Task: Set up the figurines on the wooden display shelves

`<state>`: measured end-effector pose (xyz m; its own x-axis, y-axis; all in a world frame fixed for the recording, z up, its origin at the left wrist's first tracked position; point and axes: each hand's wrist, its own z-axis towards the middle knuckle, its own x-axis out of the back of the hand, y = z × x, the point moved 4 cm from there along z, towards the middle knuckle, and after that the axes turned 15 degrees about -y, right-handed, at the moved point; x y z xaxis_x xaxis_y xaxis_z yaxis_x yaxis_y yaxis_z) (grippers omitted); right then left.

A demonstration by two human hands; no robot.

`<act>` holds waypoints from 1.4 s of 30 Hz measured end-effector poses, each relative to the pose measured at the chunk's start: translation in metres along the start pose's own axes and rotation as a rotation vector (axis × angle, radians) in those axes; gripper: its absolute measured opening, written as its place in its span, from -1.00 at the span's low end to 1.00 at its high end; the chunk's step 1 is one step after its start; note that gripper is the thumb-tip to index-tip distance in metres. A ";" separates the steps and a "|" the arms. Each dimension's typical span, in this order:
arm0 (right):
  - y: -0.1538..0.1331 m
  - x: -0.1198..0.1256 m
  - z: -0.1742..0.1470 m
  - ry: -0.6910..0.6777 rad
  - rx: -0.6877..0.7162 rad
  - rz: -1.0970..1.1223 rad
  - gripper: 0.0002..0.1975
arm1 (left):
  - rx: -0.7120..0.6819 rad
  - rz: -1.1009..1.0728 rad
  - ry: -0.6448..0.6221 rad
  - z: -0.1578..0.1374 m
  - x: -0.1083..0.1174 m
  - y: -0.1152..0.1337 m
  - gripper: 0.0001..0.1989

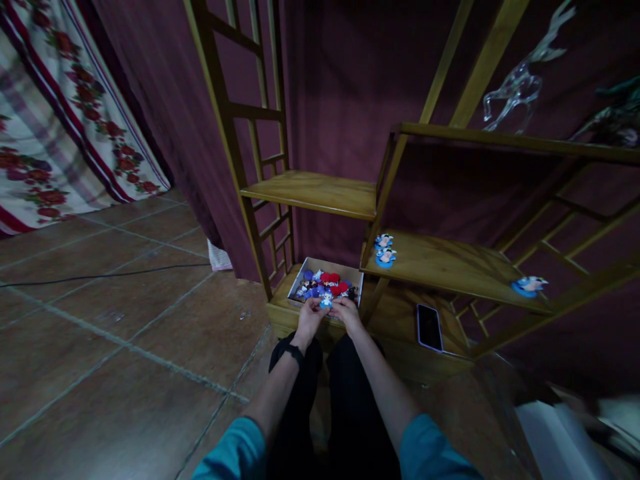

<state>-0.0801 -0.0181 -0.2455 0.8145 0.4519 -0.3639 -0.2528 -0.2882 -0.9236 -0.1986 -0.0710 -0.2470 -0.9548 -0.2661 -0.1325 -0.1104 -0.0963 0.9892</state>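
A small blue-and-white figurine (327, 301) is pinched between both hands, just above the near edge of an open cardboard box (310, 262). My left hand (311, 316), with a dark band on its wrist, grips the figurine's left side. On its right side the fingers of my right hand (346, 311) are closed. Several small figures in purple, red, white and black lie jumbled in the box, which sits on the low wooden shelf. Two blue-and-white figurines (385, 257) stand at the left end of the middle shelf, and another figurine (530, 286) is at its right end.
The wooden shelf unit (320, 190) has uprights and lattice close around the box. A phone (429, 327) lies on the lower shelf to the right. A clear deer ornament (515, 93) stands on the upper shelf. A black cable (115, 274) crosses the tiled floor at left.
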 end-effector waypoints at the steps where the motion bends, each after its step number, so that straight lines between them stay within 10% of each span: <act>1: 0.000 0.000 0.000 0.002 0.000 0.003 -0.70 | -0.001 0.009 0.001 0.000 0.000 0.000 -0.63; 42: -0.002 -0.003 -0.002 -0.003 -0.011 0.038 -0.74 | 0.034 -0.046 0.006 0.001 0.001 -0.007 -0.56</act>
<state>-0.0809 -0.0207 -0.2426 0.8029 0.4429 -0.3989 -0.2777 -0.3141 -0.9078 -0.1989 -0.0699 -0.2540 -0.9468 -0.2679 -0.1781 -0.1634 -0.0762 0.9836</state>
